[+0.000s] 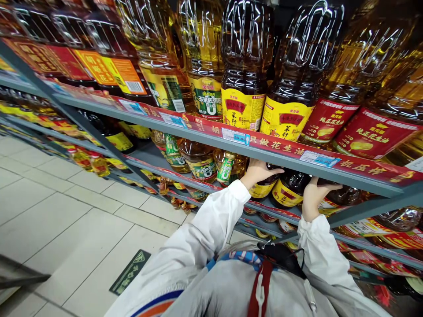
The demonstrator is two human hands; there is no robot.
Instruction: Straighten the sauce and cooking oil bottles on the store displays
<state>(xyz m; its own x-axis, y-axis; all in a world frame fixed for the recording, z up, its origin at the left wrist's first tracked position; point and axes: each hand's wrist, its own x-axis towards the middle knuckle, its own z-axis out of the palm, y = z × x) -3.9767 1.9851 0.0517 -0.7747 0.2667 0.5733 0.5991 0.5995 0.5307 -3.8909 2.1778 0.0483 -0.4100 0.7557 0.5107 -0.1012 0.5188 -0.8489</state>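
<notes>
My left hand reaches under the upper shelf at a dark oil bottle with a yellow label. Its thumb stretches across the front of the bottle, and the other fingers are hidden behind it. Beside that stands a second yellow-labelled oil bottle, between my two hands. My right hand is at this bottle's right side, digits spread apart, one pointing right along the shelf's underside. Its fingertips are partly hidden. To the left of my left hand is a corn oil bottle with a small green-labelled bottle in front.
Large oil bottles line the upper shelf, whose front edge with price tags hangs over my hands. Lower shelves hold more bottles. A diagonal grey bracket is right of my right hand. Tiled floor lies left.
</notes>
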